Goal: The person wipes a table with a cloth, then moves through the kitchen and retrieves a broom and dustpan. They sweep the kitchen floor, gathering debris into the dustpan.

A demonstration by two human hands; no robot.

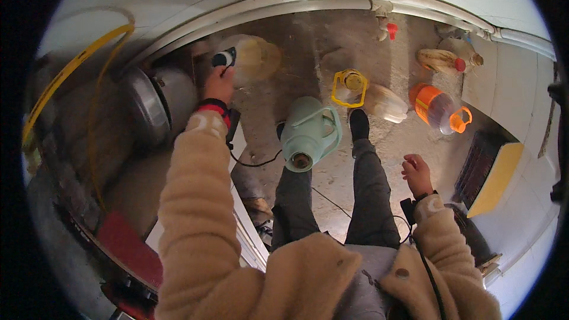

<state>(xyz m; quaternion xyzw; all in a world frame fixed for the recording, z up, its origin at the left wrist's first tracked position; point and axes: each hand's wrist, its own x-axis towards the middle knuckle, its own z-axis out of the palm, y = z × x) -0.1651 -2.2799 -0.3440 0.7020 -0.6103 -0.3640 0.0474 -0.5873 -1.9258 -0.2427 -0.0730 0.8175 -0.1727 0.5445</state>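
My left hand (220, 83) is stretched forward, its fingers around a black-and-white top piece (224, 57) of a pale, translucent jug (258, 60). Motion blur softens the jug's outline. Over the floor at the right, my right hand (417, 174) holds nothing, with loosely curled fingers. Between the two hands, near my legs, stands a mint-green vacuum flask (303, 131) with a side handle; its mouth looks brown inside. Ahead of my foot is a clear bottle with a yellow cap and yellow handle (350, 86).
An orange-capped plastic bottle (438, 109) and a red-capped bottle (438, 60) lie at right. White pipes (311, 5) with a red-handled valve (391, 31) follow the wall. Left are a rounded metal vessel (149, 102) and a yellow hose (75, 64). A yellow-edged panel (495, 180) leans right.
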